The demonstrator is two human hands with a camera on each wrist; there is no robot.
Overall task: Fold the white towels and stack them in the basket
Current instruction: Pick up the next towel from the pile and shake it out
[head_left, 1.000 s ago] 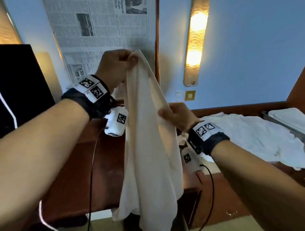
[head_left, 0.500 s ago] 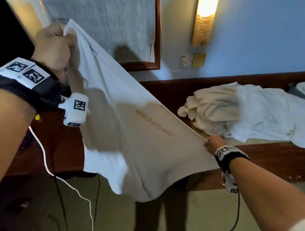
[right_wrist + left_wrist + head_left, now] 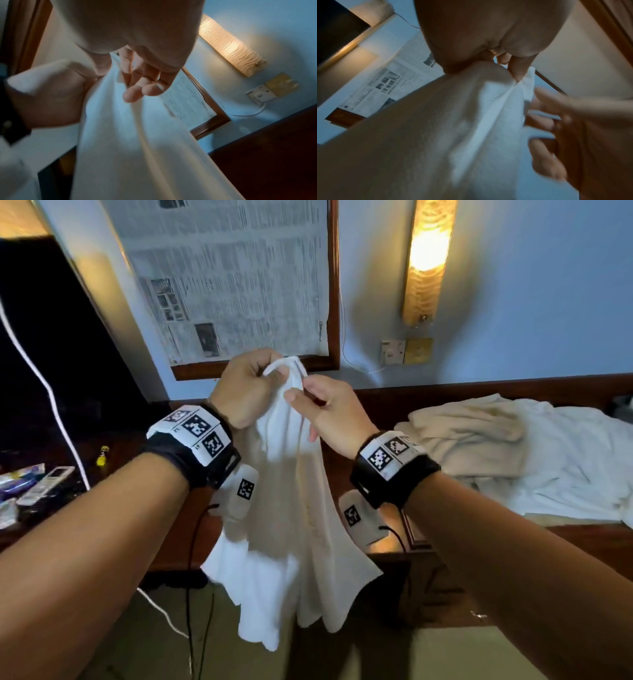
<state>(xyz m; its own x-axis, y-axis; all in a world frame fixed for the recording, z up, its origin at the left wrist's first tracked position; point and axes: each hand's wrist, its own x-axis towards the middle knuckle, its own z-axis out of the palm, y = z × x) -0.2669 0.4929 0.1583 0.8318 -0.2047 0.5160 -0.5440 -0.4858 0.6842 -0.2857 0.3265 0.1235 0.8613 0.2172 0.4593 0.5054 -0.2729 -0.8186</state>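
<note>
A white towel [image 3: 291, 525] hangs doubled in front of me, over the edge of the dark wooden desk [image 3: 513, 546]. My left hand [image 3: 246, 392] grips its top edge in curled fingers. My right hand [image 3: 325, 412] sits close beside it, pinching the same bunched top between thumb and forefinger. The left wrist view shows the towel [image 3: 436, 135] held under the left thumb [image 3: 520, 67]. In the right wrist view the cloth [image 3: 128, 148] runs between thumb and fingers [image 3: 137, 92]. A pile of unfolded towels [image 3: 513, 453] lies on the desk to the right. No basket is in view.
A framed newspaper [image 3: 233, 278] and a lit wall lamp [image 3: 428, 258] hang on the blue wall behind. A black screen [image 3: 51, 354] stands at the left. A remote control [image 3: 44, 484] and small clutter lie at the desk's left end. Cables trail down to the floor.
My hands were wide apart with the towel spread between them; they have come together at chest height. The towel now hangs folded in half from both hands.
</note>
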